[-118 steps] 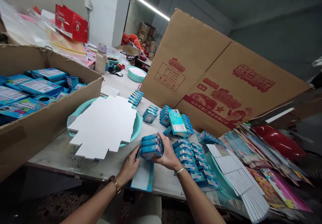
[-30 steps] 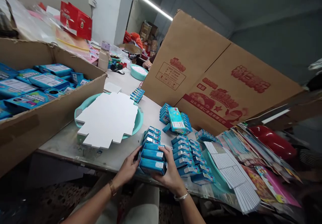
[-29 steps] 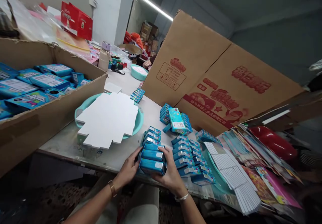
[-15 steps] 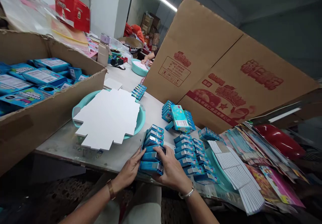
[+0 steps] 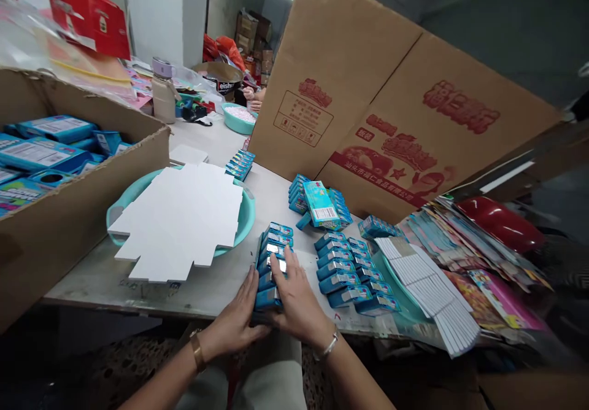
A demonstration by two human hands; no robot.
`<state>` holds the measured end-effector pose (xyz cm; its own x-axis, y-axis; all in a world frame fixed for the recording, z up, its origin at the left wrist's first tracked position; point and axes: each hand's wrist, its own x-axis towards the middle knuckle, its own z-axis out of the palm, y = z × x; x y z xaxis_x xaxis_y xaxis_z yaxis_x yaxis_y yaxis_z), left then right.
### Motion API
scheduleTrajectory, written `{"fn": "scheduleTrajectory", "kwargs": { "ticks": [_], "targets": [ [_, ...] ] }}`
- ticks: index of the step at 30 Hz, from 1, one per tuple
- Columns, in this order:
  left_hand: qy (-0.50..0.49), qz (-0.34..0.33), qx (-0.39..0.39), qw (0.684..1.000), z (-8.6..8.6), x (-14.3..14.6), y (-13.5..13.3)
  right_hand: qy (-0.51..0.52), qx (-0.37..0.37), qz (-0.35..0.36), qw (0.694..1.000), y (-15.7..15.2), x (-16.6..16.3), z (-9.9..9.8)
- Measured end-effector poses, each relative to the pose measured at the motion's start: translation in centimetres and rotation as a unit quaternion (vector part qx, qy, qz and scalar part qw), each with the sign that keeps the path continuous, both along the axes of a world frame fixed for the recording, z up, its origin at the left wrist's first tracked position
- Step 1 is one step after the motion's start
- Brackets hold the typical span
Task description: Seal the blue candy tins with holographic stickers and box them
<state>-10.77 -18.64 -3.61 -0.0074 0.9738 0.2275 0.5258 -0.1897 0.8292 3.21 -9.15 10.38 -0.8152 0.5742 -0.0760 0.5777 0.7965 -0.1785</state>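
Observation:
A short row of small blue printed boxes [image 5: 268,299] stands close together near the table's front edge. My left hand [image 5: 237,315] lies along the row's left side, fingers stretched and touching the boxes. Over the right side and top of the same row rests my right hand [image 5: 297,302], its fingers extended and apart, hiding part of several boxes. To the right stand two more rows of blue boxes [image 5: 338,276]. Left of my hands, a stack of white notched card sheets [image 5: 181,220] lies across a turquoise basin [image 5: 248,210].
An open carton [image 5: 92,195] of blue boxes is at the left. A large printed cardboard panel [image 5: 350,103] leans behind the table. More blue boxes [image 5: 322,204] sit before it. White strips [image 5: 426,275] and printed sheets [image 5: 497,299] lie right. Another person's hand [image 5: 254,100] is beyond.
My right hand has gone from gripping boxes near the row's front to lying extended over the row. My left hand stays at its left side. The camera view has shifted slightly.

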Motion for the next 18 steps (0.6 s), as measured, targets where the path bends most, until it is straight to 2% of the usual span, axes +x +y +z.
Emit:
{"fn": "scheduleTrajectory", "kwargs": {
  "ticks": [3,7,10,12,13,14,16,17,18],
  "targets": [
    [-0.019,0.050,-0.006,0.999,0.0,0.9,0.2,0.000,-0.009,0.016,1.000,-0.1,-1.5,-0.9],
    [-0.148,0.093,-0.028,0.984,0.3,1.6,0.7,0.076,-0.006,0.036,0.996,0.2,-2.6,-1.5],
    [-0.182,0.123,-0.027,0.975,0.9,1.5,1.2,0.126,-0.090,0.049,0.987,1.6,-1.4,-1.1],
    [-0.173,0.129,-0.027,0.976,1.5,1.4,1.3,0.211,-0.167,0.005,0.963,2.8,0.2,-1.1],
    [-0.165,0.125,-0.028,0.978,1.7,1.3,1.3,0.282,-0.198,-0.044,0.938,3.2,1.1,-1.4],
    [-0.156,0.116,-0.024,0.981,2.0,1.3,1.3,0.364,-0.224,-0.106,0.898,3.5,2.0,-2.1],
    [-0.132,0.093,-0.004,0.987,2.1,1.3,1.2,0.516,-0.279,-0.218,0.780,3.0,3.0,-4.5],
    [-0.122,0.084,0.007,0.989,2.0,1.3,1.1,0.560,-0.326,-0.243,0.722,2.4,3.1,-6.0],
    [-0.117,0.079,0.017,0.990,1.8,1.3,1.1,0.578,-0.385,-0.245,0.677,1.6,2.9,-7.6]
  ]
}}
